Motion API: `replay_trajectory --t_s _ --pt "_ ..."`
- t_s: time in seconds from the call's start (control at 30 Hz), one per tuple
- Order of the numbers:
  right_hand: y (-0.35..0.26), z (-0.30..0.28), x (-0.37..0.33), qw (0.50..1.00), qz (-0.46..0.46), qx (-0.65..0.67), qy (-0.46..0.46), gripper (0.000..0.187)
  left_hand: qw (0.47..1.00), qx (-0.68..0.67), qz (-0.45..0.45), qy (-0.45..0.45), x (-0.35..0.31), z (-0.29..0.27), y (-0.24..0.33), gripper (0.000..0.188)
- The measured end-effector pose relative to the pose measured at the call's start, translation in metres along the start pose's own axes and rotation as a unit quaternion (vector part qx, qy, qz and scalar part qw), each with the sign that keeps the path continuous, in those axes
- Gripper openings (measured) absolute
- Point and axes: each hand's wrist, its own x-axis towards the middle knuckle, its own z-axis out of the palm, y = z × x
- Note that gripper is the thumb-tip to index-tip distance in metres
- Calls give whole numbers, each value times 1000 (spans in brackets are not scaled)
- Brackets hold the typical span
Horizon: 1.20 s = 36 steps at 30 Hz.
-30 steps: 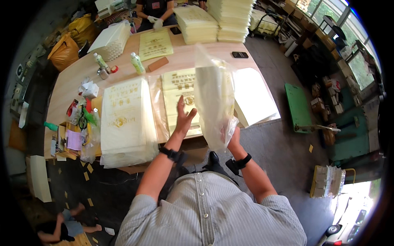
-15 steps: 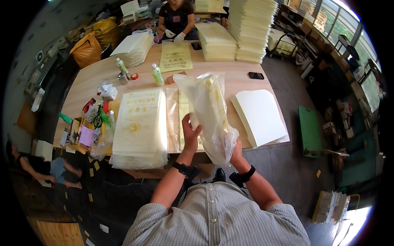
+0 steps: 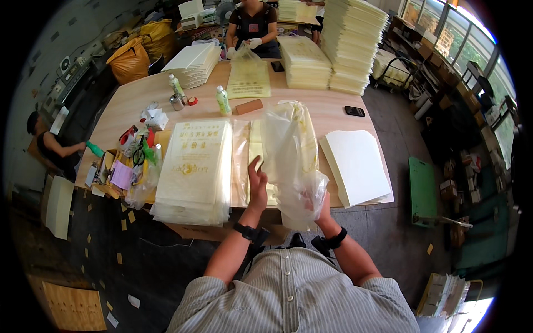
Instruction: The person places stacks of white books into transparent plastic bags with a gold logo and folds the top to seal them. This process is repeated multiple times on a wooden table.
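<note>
A clear plastic bag [image 3: 291, 150] with yellow print rises above the table's near edge, bunched at its lower end. My right hand [image 3: 323, 208] grips that bunched end; the bag's film covers part of its fingers. Just left of the bag, my left hand [image 3: 257, 186] is open, fingers stretched upward and holding nothing. Beneath it a yellowish printed sheet [image 3: 255, 141] lies on the table. To the left is a pile of printed plastic bags [image 3: 191, 172]. On the right rests a stack of white boards [image 3: 355, 166].
Across the table [image 3: 133, 100] a gloved person [image 3: 252, 30] handles a bag. Tall board stacks [image 3: 352, 44] stand at the back right. Bottles [image 3: 222, 101], a phone [image 3: 354, 111] and a cluttered box [image 3: 114, 175] are on the table. Another person [image 3: 53, 144] sits left.
My left hand has come away from the bag and opened. The bag leans less and hangs straighter in my right hand. The person across has lifted the near end of their bag.
</note>
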Motion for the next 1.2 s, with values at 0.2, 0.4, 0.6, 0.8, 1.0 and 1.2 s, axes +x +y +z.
replay_trajectory --t_s 0.2,0.4,0.6,0.8,1.0,1.2 --pt "-3 -2 -6 975 -101 -186 -72 29 996 -88 24 -3 30 -9 10 106" --pt "-13 7 -22 956 -138 -248 -76 34 990 -117 -16 75 38 8 47 83" --pt "-16 5 -16 968 -142 -203 -48 30 998 -58 -33 20 21 1 35 85" --pt "-20 5 -12 969 -134 -203 -36 24 999 -34 -9 -24 16 -2 24 91" --pt "4 15 -12 974 -97 -203 -37 25 997 10 -12 -77 6 5 9 87" --pt "13 40 5 959 -91 -267 -3 33 851 -373 -361 -77 -32 -34 -70 84"
